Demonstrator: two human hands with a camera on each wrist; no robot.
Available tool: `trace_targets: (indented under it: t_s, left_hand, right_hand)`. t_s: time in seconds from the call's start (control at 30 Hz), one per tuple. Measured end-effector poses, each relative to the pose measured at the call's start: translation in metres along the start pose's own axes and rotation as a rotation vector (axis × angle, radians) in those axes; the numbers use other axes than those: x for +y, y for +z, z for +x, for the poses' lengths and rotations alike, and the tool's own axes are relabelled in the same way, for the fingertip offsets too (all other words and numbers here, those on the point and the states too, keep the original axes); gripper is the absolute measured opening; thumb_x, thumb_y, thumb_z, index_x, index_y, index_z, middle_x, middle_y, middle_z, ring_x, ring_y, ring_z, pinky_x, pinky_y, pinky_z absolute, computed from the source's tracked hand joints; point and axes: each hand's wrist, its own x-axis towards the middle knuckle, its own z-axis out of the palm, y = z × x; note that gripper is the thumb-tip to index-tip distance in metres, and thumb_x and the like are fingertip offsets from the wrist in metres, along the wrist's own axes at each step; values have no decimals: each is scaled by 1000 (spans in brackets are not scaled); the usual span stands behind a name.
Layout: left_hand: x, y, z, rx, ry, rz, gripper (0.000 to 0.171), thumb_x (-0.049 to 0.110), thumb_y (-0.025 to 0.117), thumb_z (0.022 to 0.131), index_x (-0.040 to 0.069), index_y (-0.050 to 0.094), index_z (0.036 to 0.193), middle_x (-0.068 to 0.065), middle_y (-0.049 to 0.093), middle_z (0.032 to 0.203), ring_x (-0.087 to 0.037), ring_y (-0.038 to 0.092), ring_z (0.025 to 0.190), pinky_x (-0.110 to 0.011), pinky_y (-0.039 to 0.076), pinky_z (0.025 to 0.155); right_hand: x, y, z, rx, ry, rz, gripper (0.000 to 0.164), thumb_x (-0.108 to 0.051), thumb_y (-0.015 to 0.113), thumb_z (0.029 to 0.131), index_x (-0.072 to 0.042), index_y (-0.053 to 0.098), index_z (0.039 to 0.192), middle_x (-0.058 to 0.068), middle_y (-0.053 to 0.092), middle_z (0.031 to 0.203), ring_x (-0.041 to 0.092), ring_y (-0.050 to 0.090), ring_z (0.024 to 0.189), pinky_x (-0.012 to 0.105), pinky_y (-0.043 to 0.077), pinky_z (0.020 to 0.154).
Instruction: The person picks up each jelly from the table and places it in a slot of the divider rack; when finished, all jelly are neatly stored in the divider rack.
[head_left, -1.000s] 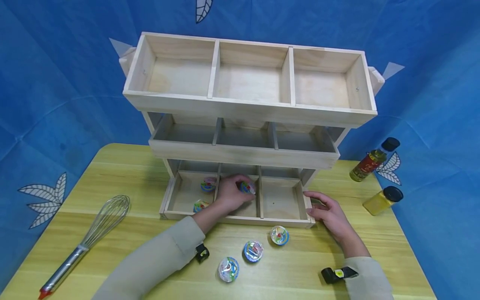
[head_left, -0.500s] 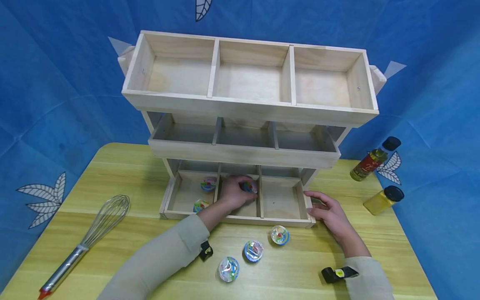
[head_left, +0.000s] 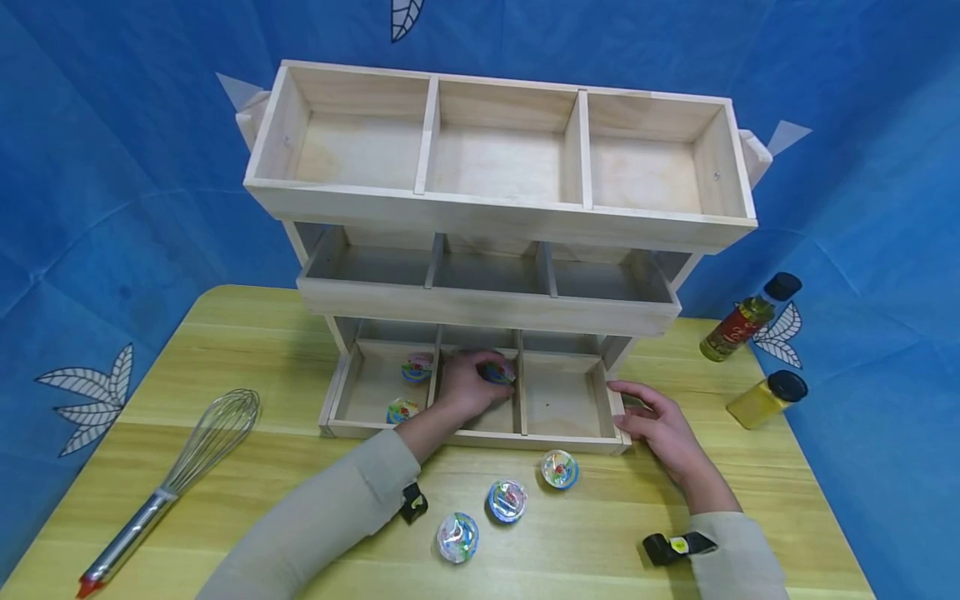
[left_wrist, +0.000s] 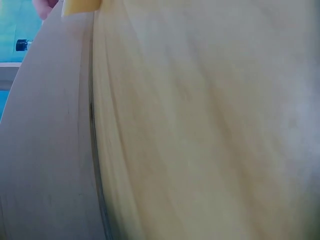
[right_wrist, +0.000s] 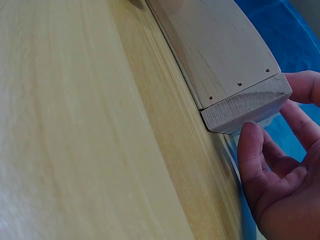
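Observation:
My left hand (head_left: 467,388) reaches into the middle compartment of the bottom tier of a wooden three-tier rack (head_left: 480,310). It holds a small jelly cup (head_left: 497,372) between thumb and fingers, partly hidden by the hand. In the left compartment lie two more cups, one pinkish (head_left: 417,367) at the back and one yellowish (head_left: 402,411) near the front. At the tier's right end, my right hand (head_left: 663,427) touches the outer side. The right wrist view shows its thumb (right_wrist: 251,142) against the end board (right_wrist: 247,102), with the index finger higher up.
On the table in front of the rack lie three jelly cups: one at the right (head_left: 559,470), a middle one (head_left: 507,502) and a left one (head_left: 457,537). A whisk (head_left: 180,475) lies at left. An oil bottle (head_left: 738,327) and a yellow jar (head_left: 765,402) stand at right.
My left hand has shifted slightly right with the cup inside the middle compartment, then stayed nearly still. The right hand keeps its place at the rack's end.

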Motion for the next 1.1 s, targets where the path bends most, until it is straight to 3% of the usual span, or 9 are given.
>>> trace_targets:
  t_s: [0.3, 0.6, 0.87, 1.1]
  left_hand:
    - [0, -1, 1, 27, -17, -8, 44, 5, 93, 63, 9, 74, 103, -7, 69, 102, -28, 63, 96, -36, 55, 82]
    - [1, 1, 2, 34, -48, -36, 45, 5, 93, 62, 10, 74, 102, -4, 69, 99, -24, 63, 93, -34, 55, 80]
    - [0, 0, 0, 29, -58, -12, 54, 7, 94, 61, 9, 72, 110, -5, 67, 103, -25, 61, 96, -36, 53, 84]
    - [8, -15, -8, -12, -67, -31, 71, 9, 95, 61, 6, 65, 126, -11, 65, 116, -29, 59, 105, -39, 51, 91]
  right_hand:
    - [-1, 0, 1, 6, -3, -1, 53, 2, 68, 89, 4, 52, 139, 27, 51, 132, 16, 62, 96, 26, 53, 72]
    - [1, -1, 1, 15, -4, 2, 52, 2, 68, 89, 5, 52, 139, 26, 51, 133, 14, 63, 98, 27, 54, 77]
    - [3, 0, 1, 15, 1, 4, 52, 1, 68, 89, 5, 52, 139, 26, 50, 135, 14, 62, 100, 27, 54, 78]
    - [1, 1, 0, 13, 10, 7, 53, 1, 68, 89, 5, 52, 139, 25, 49, 136, 15, 62, 100, 27, 54, 78]
